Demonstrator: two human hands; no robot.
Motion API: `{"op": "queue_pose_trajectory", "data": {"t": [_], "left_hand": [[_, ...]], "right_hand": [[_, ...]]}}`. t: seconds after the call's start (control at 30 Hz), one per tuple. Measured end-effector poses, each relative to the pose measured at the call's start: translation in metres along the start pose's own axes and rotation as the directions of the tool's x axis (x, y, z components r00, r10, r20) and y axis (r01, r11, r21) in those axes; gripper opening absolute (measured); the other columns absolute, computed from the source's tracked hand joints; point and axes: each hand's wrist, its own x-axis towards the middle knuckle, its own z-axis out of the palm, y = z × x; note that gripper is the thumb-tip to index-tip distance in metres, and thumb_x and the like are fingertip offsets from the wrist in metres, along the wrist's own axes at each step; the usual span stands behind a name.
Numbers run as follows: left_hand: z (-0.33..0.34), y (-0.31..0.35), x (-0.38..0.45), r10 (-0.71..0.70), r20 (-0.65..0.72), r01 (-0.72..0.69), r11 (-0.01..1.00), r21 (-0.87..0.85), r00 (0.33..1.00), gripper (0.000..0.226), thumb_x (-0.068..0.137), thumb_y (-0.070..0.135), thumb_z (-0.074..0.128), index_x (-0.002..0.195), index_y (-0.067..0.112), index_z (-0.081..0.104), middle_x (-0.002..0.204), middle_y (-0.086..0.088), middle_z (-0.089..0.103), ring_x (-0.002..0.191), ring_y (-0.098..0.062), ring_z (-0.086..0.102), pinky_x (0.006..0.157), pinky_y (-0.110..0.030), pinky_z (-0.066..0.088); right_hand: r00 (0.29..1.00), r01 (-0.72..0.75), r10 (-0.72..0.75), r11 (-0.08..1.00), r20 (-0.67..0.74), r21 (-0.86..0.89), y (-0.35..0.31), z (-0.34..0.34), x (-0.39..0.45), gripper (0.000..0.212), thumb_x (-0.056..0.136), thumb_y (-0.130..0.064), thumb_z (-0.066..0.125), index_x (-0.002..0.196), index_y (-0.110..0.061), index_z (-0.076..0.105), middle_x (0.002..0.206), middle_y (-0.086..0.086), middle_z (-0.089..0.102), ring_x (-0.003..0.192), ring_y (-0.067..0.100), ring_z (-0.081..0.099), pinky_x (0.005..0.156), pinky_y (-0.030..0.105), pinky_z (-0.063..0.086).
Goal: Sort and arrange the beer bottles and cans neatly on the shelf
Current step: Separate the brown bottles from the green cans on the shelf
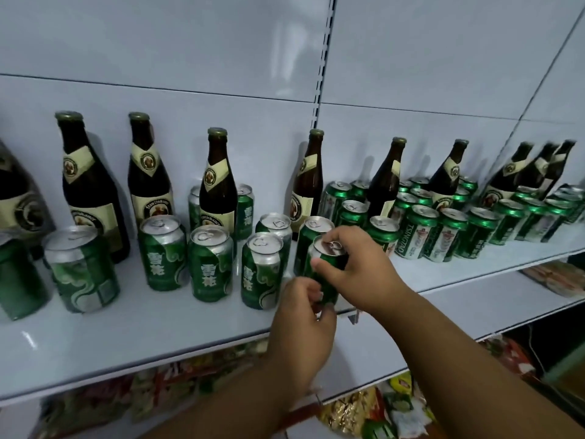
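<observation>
White metal shelf (177, 331): can (323, 280) at front edge, near middle seam. Can: thin aluminium, rigid if full, smooth, likely slippery; hold sidewall, not rim. Right hand (357, 264): fingers (340, 240) over lid, thumb on wall, holding can. Left hand (304, 315): fingers curled on lower body.

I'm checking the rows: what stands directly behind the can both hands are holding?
Right behind the held can stands another green can, and behind that a brown bottle. The right hand covers part of that can.
</observation>
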Motion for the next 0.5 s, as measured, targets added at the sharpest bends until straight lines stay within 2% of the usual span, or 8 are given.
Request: {"op": "queue_pose_trajectory", "data": {"t": [0.13,0.2,0.3,0.4,0.5], "left_hand": [[0.017,0.004,0.008,-0.049,-0.165,0.055,0.998,0.034,0.985,0.039,0.083,0.034,0.073,0.108,0.035,0.043,0.097,0.014,0.059,0.083,-0.003,0.060,0.068,-0.023,0.051],[0.025,0.008,0.010,-0.038,-0.248,0.057,0.996,0.069,0.968,0.050,0.080,0.043,0.074,0.118,0.037,0.042,0.102,0.017,0.060,0.089,-0.004,0.061,0.072,-0.026,0.054],[0.041,0.014,0.013,0.065,-0.390,0.037,0.968,0.249,0.919,0.065,0.080,0.047,0.072,0.134,0.030,0.041,0.117,0.010,0.053,0.101,-0.011,0.058,0.079,-0.029,0.055],[0.050,0.021,0.019,0.261,-0.490,0.034,0.857,0.514,0.832,0.072,0.081,0.042,0.073,0.140,0.018,0.040,0.130,-0.006,0.046,0.114,-0.023,0.050,0.086,-0.033,0.049],[0.051,0.032,0.031,0.338,-0.425,0.043,0.739,0.672,0.840,0.064,0.078,0.037,0.073,0.134,0.017,0.050,0.137,-0.011,0.046,0.122,-0.029,0.046,0.097,-0.040,0.049]], "right_hand": [[0.994,0.067,-0.073,0.994,0.079,0.084,0.021,0.001,0.013,0.030,0.083,-0.044,0.072,0.105,-0.029,0.058,0.107,-0.012,0.052,0.096,0.003,0.049,0.081,0.019,0.041],[0.983,0.113,-0.130,0.986,0.133,0.126,0.027,-0.003,0.023,0.021,0.089,-0.049,0.062,0.099,-0.031,0.058,0.104,-0.010,0.052,0.092,0.001,0.049,0.075,0.016,0.040],[0.974,0.147,-0.175,0.972,0.145,0.186,0.031,-0.015,0.043,0.025,0.099,-0.046,0.044,0.092,-0.027,0.057,0.099,-0.001,0.054,0.084,0.008,0.053,0.067,0.025,0.037],[0.961,0.169,-0.176,0.984,0.215,0.050,0.032,-0.017,0.068,0.025,0.102,-0.039,0.041,0.092,-0.020,0.055,0.100,0.007,0.051,0.085,0.020,0.053,0.069,0.029,0.036],[0.932,0.174,-0.131,0.979,0.338,-0.101,0.025,-0.016,0.095,0.024,0.095,-0.039,0.050,0.095,-0.016,0.057,0.098,0.010,0.058,0.086,0.026,0.059,0.070,0.033,0.047]]}}
